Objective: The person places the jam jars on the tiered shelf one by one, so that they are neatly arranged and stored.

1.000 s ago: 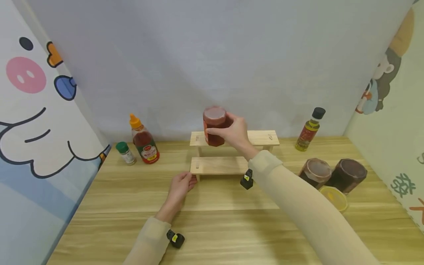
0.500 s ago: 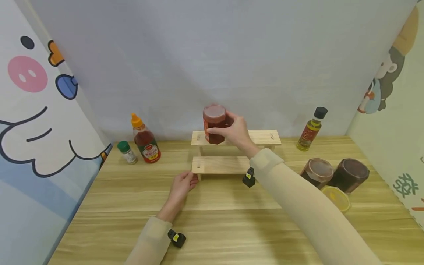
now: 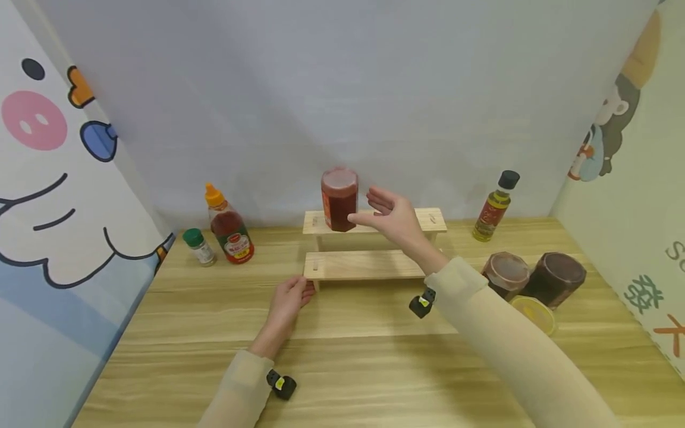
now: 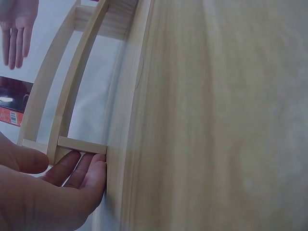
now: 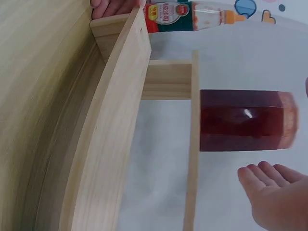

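A jar of dark red contents (image 3: 340, 205) stands upright on the upper tier, toward the left end, of a two-step wooden rack (image 3: 364, 265). My right hand (image 3: 395, 222) is just right of the jar, thumb and fingers spread; the right wrist view shows a gap between the fingertips and the jar (image 5: 241, 120). At the rack's left end, my left hand (image 3: 286, 300) holds the lower tier. In the left wrist view its curled fingers (image 4: 91, 173) lie against the short leg, with the thumb near the board's end.
Left of the rack stand a sauce bottle with an orange nozzle (image 3: 231, 229) and a green-capped shaker (image 3: 200, 247). To the right are an oil bottle (image 3: 493, 208), two dark jars (image 3: 505, 276) and a yellow lid-like disc (image 3: 535, 315). A pale wall (image 3: 342, 101) rises behind.
My right hand has let go of the jar and drawn back to the right, its fingers spreading. The jar stays on the upper tier. My left hand keeps its place at the rack.
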